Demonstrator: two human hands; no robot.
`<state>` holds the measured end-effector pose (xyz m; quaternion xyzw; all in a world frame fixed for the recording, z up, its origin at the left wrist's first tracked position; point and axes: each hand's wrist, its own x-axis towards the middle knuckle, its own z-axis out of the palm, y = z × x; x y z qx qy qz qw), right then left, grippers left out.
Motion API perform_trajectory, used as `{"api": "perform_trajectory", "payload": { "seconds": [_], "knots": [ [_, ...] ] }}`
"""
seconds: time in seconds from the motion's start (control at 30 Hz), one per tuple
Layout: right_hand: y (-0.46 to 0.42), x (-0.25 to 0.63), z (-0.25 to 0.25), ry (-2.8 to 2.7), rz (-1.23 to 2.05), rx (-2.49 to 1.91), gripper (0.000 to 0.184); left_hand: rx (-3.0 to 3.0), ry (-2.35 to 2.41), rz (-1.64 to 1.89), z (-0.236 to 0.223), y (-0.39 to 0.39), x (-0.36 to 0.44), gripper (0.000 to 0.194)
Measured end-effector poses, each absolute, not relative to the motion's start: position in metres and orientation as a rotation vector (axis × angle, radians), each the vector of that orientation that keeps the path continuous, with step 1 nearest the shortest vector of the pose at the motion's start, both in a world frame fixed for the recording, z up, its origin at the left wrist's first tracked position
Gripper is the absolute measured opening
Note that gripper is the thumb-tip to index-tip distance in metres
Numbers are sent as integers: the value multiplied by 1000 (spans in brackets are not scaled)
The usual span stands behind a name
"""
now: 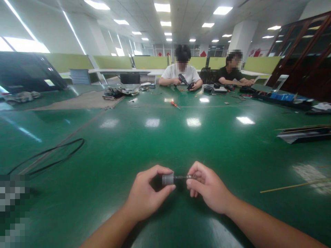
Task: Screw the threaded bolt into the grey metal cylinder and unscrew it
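Between the thumb and fingers of my left hand (150, 193) is a small grey cylindrical motor (168, 179), held on its side. A thin dark shaft (180, 178) sticks out of it to the right. My right hand (207, 187) pinches a small metal piece (191, 176) at the far end of that shaft. The fingers hide part of this piece, and I cannot tell whether it is fixed to the shaft. Both hands are just above the green table, close to its near side.
A red-handled screwdriver (175, 105) lies further back on the green table (155, 144). A black cable loop (64, 151) is at left; dark strips (305, 133) and a yellow rod (289, 186) lie at right. Across the table, one person (181, 74) holds a power drill (183, 79); another person (232, 72) sits beside.
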<state>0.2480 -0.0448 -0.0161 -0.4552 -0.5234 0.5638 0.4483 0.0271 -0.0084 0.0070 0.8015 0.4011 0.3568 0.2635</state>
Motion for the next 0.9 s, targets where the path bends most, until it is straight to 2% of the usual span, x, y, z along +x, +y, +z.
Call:
{"api": "perform_trajectory", "payload": {
  "seconds": [0.9],
  "knots": [
    [-44, 247, -14, -1263, 1410, -1115, 14, 2142, 1077, 955, 8, -7, 27, 22]
  ]
}}
